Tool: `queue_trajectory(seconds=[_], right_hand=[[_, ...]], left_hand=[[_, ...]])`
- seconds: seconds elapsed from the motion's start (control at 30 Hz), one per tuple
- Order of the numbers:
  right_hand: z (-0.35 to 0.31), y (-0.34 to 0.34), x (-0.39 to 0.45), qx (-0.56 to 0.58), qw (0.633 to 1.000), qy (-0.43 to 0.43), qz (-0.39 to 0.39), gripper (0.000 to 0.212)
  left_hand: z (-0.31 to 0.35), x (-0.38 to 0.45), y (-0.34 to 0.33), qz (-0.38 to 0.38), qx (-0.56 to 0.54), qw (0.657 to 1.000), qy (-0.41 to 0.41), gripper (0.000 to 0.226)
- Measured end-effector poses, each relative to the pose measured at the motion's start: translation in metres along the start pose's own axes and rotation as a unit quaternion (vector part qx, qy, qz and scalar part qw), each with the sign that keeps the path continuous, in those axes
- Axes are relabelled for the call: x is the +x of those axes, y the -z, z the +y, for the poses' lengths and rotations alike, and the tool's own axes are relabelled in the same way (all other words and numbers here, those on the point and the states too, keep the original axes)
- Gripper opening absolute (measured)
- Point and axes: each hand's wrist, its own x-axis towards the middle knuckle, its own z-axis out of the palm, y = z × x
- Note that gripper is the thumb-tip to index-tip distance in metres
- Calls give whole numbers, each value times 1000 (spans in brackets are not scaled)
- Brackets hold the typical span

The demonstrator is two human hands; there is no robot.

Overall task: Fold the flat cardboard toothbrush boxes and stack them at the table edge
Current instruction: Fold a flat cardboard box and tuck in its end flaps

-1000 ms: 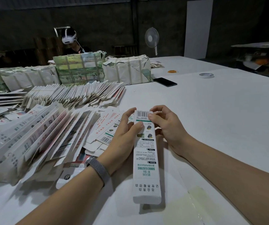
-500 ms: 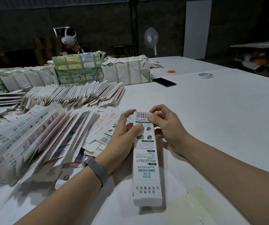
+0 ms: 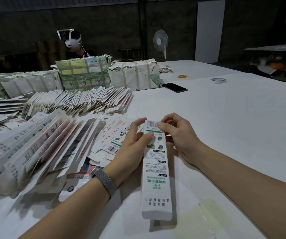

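box (image 3: 156,171): long white carton, printed face up, lying lengthwise on the desk (image 3: 225,128) with its barcode end away from the person and its plain end nearest them.
left hand (image 3: 130,149): on the left side of the box's far half; thumb pressed on the printed face just below the green band, fingers curled round the left edge, so this grip pinches the box. a grey mesh band (image 3: 104,180) sits on its wrist.
right hand (image 3: 178,135): on the right side of the box's far end; a fingertip presses the barcode patch, the other fingers curl behind the right edge, so this grip also pinches the box.
loose flats (image 3: 114,138): printed unfolded cartons lying just left of the box, partly under the left hand.
fanned flats (image 3: 35,149): a slanted row of flat cartons leaning on one another, further left of the box.
far row (image 3: 80,100): a second row of flat cartons standing on edge, beyond the box and to its left.
bundles (image 3: 133,75): paper-wrapped, strapped packs behind the far row, one green-printed, the rest mostly white.
phone (image 3: 174,87): dark, flat on the desk, beyond the box, just right of the bundles.
tape roll (image 3: 218,80): beyond the box, well to its right.
orange ring (image 3: 182,76): small, behind the phone.
fan (image 3: 160,42): white, standing past the desk's far edge.
person (image 3: 75,44): behind the bundles, white headset on.
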Motion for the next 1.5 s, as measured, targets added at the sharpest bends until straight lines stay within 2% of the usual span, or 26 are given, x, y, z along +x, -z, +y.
queue_trajectory(seconds=[0.13,0.27,0.6,0.77,0.97,1.1,1.17,1.27,1.33,1.37,1.43,1.5], right_hand=[[-1,-1,-1,23,1000,1,12,11],[-2,-1,-2,28,999,-5,36,8],[-1,-3,0,-6,999,0,46,7],[-1,-3,0,-9,1000,-9,22,9],[1,-2,-2,-63,997,39,-10,19],[-4,2,-3,-125,991,21,-46,27],[-13,5,-5,-245,967,29,-72,33],[-35,13,-8,-447,889,77,-71,57],[-47,15,-15,-525,841,78,-101,75],[-49,14,-21,-560,816,75,-123,77],[-50,8,-32,-622,765,89,-139,65],[-53,8,-37,-638,754,111,-109,53]], left_hand=[[-1,2,2,-2,2,1000,-10,42],[0,4,2,-19,8,1000,16,44],[-5,4,4,-11,8,1000,10,36],[-4,4,3,-7,-1,1000,0,43],[-4,4,3,26,-26,999,-10,47],[-3,2,4,50,-40,998,-12,59],[-4,2,4,48,-38,998,-17,55],[-4,1,3,51,-19,998,-30,48],[-3,1,3,60,-22,997,-35,51],[-3,1,2,63,-32,997,-36,54],[-2,1,1,71,-42,996,-35,57],[-1,3,-1,83,-40,995,-28,53]])
